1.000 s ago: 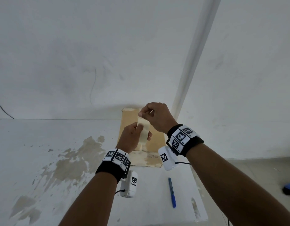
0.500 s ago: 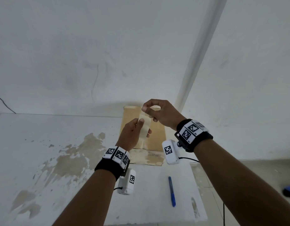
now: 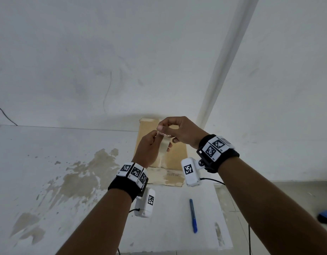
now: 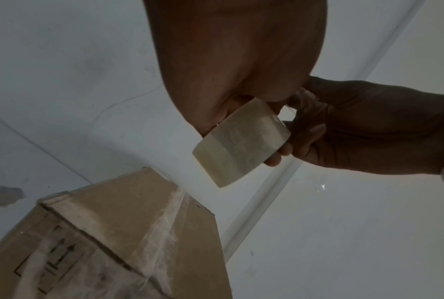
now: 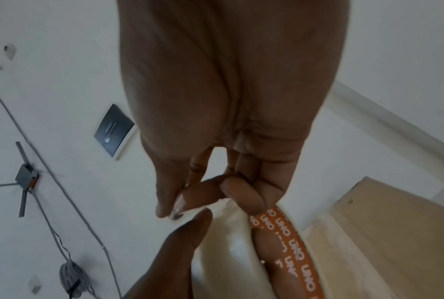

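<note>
Pinching tape roll (image 3: 163,146) edge above box (image 3: 177,156)

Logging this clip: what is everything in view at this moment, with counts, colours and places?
tape roll: one, pale clear tape on an orange core, held up clear of the table
cardboard box: one, brown, taped over, at the table's far end
pen: one, blue, lying on the table near its right edge
table: one, white with brown stains, in front of the person
pipe: one, white, running up the wall behind the box
blue thing: one, on the floor at far right, too cut off to name
wall panel: one, dark, seen only in the right wrist view
wrist cameras: two, white with black markers, under the wrists
left hand: one, holds the tape roll
right hand: one, pinches the tape end
</note>
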Motion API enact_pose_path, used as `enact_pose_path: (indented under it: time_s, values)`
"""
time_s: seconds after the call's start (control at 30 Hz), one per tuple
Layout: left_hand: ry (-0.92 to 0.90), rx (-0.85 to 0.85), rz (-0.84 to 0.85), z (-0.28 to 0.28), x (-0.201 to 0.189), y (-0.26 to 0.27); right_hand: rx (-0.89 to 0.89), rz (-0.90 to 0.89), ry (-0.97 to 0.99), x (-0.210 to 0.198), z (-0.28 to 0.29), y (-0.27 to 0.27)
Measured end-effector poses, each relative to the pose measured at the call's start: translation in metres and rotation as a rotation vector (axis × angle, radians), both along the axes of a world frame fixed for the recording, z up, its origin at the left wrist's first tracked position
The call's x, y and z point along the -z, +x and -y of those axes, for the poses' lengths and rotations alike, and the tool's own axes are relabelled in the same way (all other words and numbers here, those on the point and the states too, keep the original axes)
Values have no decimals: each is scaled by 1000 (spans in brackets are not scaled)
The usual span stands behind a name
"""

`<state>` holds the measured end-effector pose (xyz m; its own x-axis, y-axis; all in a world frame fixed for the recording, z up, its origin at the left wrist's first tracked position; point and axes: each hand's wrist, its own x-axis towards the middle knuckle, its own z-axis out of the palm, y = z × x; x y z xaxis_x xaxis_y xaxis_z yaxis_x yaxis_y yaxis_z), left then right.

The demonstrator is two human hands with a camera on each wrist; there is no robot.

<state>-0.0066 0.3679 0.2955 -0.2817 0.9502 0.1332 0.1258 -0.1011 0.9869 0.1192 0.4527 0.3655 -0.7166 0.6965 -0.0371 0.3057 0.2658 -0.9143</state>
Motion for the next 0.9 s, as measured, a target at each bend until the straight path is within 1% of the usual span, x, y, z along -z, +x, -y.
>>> enact_pose_path:
  time_s: [0.2, 0.27, 0.4, 0.47, 0.6, 0.7, 0.83, 0.9]
  values:
    - [13, -9, -20, -1, 3, -1, -4, 30, 103, 5, 3, -3]
    - [12, -18, -14, 0, 1, 0, 16, 42, 165, 8, 5, -5]
    - [41, -70, -97, 1, 1, 0, 159, 64, 272, 15, 8, -11]
    - [55, -89, -129, 2, 2, 0, 213, 41, 249, 16, 8, -12]
    - [82, -151, -200, 5, -2, 2, 333, 68, 261, 15, 10, -11]
    - [54, -187, -203, 4, 4, 3, 404, 114, 293, 18, 10, -13]
    - [14, -249, -88, 3, 13, 2, 491, 281, 464, 24, 11, -14]
    - [11, -273, -117, 2, 13, 0, 501, 268, 469, 29, 11, -12]
